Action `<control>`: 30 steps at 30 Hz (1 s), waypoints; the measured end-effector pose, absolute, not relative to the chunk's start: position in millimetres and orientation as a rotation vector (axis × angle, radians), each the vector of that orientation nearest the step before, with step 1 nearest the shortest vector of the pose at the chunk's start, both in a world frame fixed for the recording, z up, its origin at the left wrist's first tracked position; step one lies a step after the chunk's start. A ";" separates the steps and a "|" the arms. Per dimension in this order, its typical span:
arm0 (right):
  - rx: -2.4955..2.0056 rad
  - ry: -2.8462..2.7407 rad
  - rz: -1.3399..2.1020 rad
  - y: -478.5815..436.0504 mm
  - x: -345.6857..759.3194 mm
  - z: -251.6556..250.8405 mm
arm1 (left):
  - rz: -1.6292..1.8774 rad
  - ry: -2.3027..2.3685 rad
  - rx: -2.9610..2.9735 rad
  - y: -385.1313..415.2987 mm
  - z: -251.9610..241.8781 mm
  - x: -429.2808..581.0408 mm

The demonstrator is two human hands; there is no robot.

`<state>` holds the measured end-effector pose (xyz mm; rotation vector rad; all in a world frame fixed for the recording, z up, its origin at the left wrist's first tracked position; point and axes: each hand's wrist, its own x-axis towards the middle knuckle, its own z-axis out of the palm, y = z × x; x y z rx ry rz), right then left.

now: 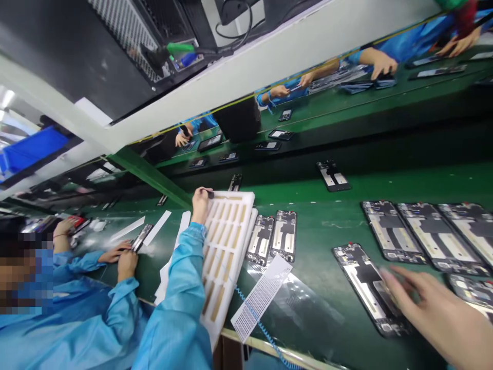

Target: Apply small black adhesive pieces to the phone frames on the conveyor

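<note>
My left hand is closed at the far end of a white slotted tray, with a small dark piece at its fingertips. What that piece is I cannot make out. The tray lies on another white tray, and its slots show tan strips. My right hand, blurred, is over the right side of an opened phone with its inner parts showing. Its fingers are stretched out and apart. Whether they touch the phone I cannot tell.
More opened phones lie in a row at right, and two beside the tray. A perforated white sheet and a blue coiled cord lie near the front edge. At left, a co-worker's hands hold a phone part. A shelf hangs overhead.
</note>
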<state>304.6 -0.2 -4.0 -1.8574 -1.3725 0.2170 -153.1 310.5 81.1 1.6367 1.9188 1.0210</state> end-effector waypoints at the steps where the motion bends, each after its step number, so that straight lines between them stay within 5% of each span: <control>1: -1.891 -1.387 0.168 -0.5 303.6 1.5 | 1.118 1.864 1.531 309.8 87.3 -156.9; 8: -1.883 -1.126 0.494 2.2 282.2 42.6 | 1.349 1.443 0.965 260.1 130.7 -165.5; 16: -1.560 -1.114 1.079 -1.5 224.1 34.6 | 1.029 1.300 0.783 57.4 149.2 -131.2; 24: -1.348 -1.521 1.215 -1.7 174.2 6.8 | -0.285 1.314 2.089 -72.7 71.4 -85.9; 30: -1.325 -1.735 1.075 -13.6 161.7 -4.5 | -0.377 1.395 2.235 -64.4 28.5 -68.8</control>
